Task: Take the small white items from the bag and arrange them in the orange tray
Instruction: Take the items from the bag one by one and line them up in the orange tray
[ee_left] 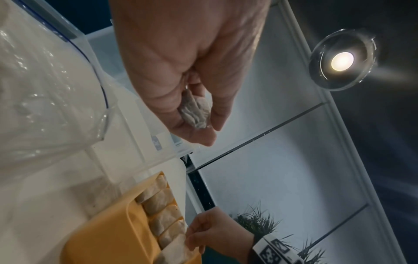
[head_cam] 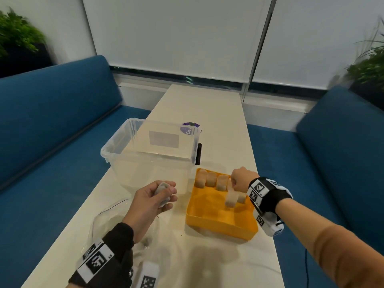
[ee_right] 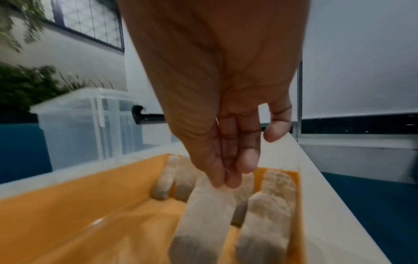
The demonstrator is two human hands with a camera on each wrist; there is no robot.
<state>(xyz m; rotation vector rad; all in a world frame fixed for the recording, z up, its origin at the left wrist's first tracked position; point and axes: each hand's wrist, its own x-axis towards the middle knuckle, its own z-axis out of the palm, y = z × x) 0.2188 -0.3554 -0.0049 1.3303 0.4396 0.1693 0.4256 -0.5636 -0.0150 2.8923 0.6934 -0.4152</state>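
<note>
An orange tray sits on the pale table, with several small white sachets standing in a row along its far wall. My right hand pinches the top edge of one white sachet, which hangs down into the tray beside another at the right end. In the right wrist view the fingertips pinch that sachet above the tray floor. My left hand holds another crumpled white sachet left of the tray, over the clear bag. The left wrist view shows that sachet between thumb and fingers.
A large clear plastic box stands just behind and left of the tray. A purple clay tub sits behind the box. Blue benches flank the narrow table on both sides. The table's far end is bare.
</note>
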